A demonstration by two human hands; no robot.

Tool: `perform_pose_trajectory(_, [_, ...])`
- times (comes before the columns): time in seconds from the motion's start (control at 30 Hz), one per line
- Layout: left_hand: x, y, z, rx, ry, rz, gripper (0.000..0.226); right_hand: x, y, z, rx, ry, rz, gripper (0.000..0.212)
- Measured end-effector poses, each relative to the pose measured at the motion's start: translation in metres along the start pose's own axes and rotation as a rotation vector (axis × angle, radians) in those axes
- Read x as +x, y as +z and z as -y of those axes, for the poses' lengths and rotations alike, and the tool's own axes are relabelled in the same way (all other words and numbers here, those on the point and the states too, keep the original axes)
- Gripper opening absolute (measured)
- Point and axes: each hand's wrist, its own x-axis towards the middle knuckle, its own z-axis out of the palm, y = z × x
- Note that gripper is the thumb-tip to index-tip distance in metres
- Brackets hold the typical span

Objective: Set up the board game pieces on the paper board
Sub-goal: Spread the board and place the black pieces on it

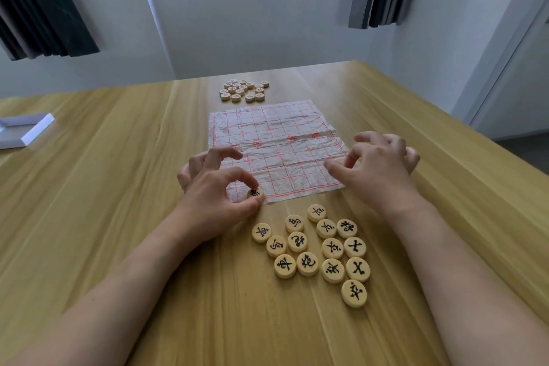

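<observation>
1. One disc point(255, 194) sat pinched in my left hand point(214, 199) at the paper board's point(276, 145) near corner, ready for placing.
2. My right hand point(380, 166) hovered, fingers loosely curled, holding nothing, over the board's edge.

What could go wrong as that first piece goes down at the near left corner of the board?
The paper board is thin and creased, lying loose on the table. The left hand pinches a black-marked piece right at its corner, so a sideways nudge may drag or wrinkle the sheet. The right hand hovers curled at the right edge; it could snag that edge. The forearms flank the loose black pieces and might scatter them.
</observation>
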Motion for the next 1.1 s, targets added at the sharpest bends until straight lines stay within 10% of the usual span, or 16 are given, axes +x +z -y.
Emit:
perform_pose_trajectory(0.47, [-0.001,-0.003,-0.001,-0.05,-0.026,-0.049,0.041,-0.001,0.005,0.002,0.123,-0.057,-0.112,0.035])
perform_pose_trajectory(0.67, [-0.001,-0.004,-0.002,-0.079,-0.024,-0.052,0.037,-0.007,0.005,-0.004,0.19,-0.257,0.196,0.022])
perform_pose_trajectory(1.1, [0.0,0.0,0.001,0.019,-0.024,-0.003,0.042,-0.005,0.012,-0.004,0.151,-0.183,0.144,0.02])
